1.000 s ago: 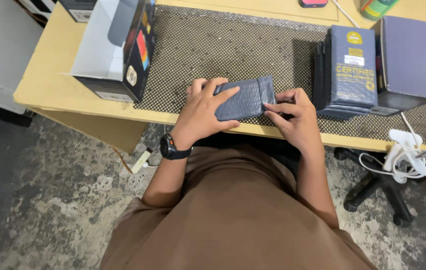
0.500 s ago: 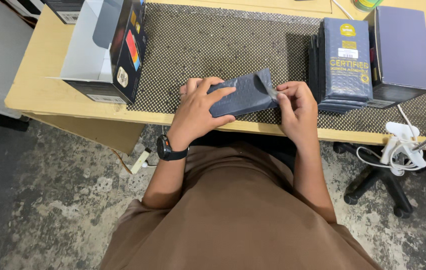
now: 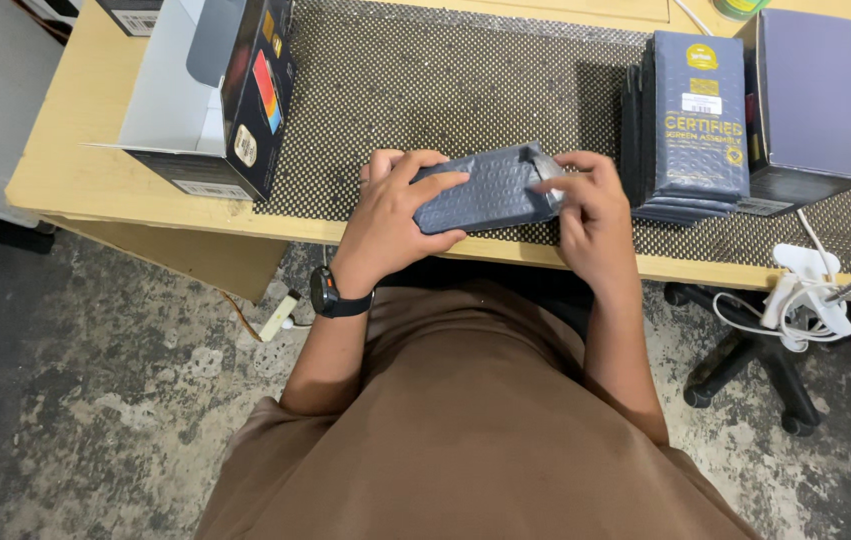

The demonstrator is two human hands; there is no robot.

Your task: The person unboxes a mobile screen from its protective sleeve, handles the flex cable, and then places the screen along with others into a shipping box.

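Pale wooden desk [image 3: 75, 150] carries a dark perforated mat [image 3: 425, 80], and below its near edge lies a stained concrete floor [image 3: 95, 400]. At that edge the left hand [image 3: 390, 215] lies over a slim blue-grey bubble-padded pouch [image 3: 490, 190], fingers curled across its top and thumb beneath, so it is clamped firmly around the left half. The right hand [image 3: 590, 210] pinches the pouch's right end, where a paler flap or strip shows between thumb and forefinger; both hands are closed on it, and the pouch sits just above the mat, level and lengthwise. By the look of it, the step in hand is working the end flap of the pouch; any further handling there would call for a steady hold from the left and a fine pinch from the right. Just right of the hands stands a stack of dark blue flat packets [image 3: 690, 125] with yellow print and a small white label near the top. Beside it sits a plain purple-grey box [image 3: 810, 100]. Far left, an open dark carton [image 3: 210, 95] shows a white inside and coloured patches on its side. A white cable bundle [image 3: 805, 290] hangs off the desk's right.
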